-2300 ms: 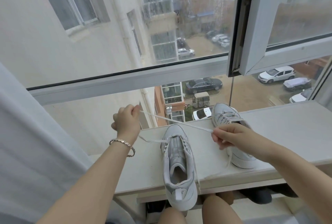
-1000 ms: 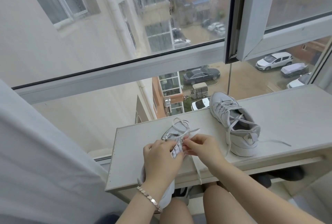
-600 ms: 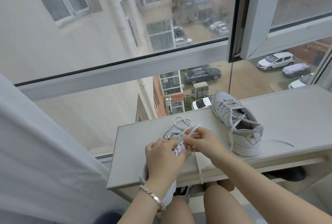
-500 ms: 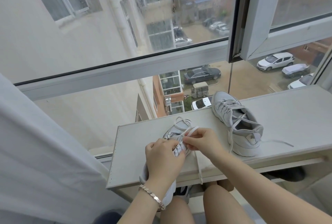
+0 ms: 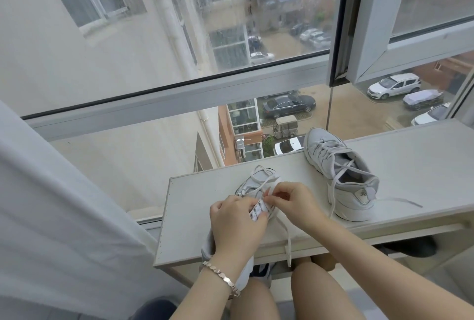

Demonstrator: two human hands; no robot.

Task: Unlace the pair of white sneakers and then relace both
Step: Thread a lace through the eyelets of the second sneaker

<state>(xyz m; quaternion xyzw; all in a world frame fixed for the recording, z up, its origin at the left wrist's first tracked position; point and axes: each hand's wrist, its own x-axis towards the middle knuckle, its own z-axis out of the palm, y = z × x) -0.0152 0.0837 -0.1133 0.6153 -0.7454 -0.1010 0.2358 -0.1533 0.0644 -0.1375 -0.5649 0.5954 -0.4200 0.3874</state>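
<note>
A white sneaker (image 5: 252, 183) lies on the pale shelf (image 5: 184, 212), toe toward the window, heel hanging over the near edge. My left hand (image 5: 236, 222) grips its tongue and upper. My right hand (image 5: 292, 201) pinches the white lace (image 5: 283, 227) at the eyelets; a loose end trails over the shelf edge. The second white sneaker (image 5: 341, 178) stands to the right, laced loosely, its lace end (image 5: 400, 200) lying on the shelf.
The shelf runs along a large window (image 5: 179, 94) with an opened sash (image 5: 384, 25) at upper right. A white curtain (image 5: 51, 217) hangs at left. My knees (image 5: 315, 283) sit under the shelf's near edge. Dark shoes (image 5: 410, 245) lie below at right.
Earlier both hands pulled the lace wide apart above the sneaker. They have since come together over its tongue and eyelets. In the last half second the hands barely moved.
</note>
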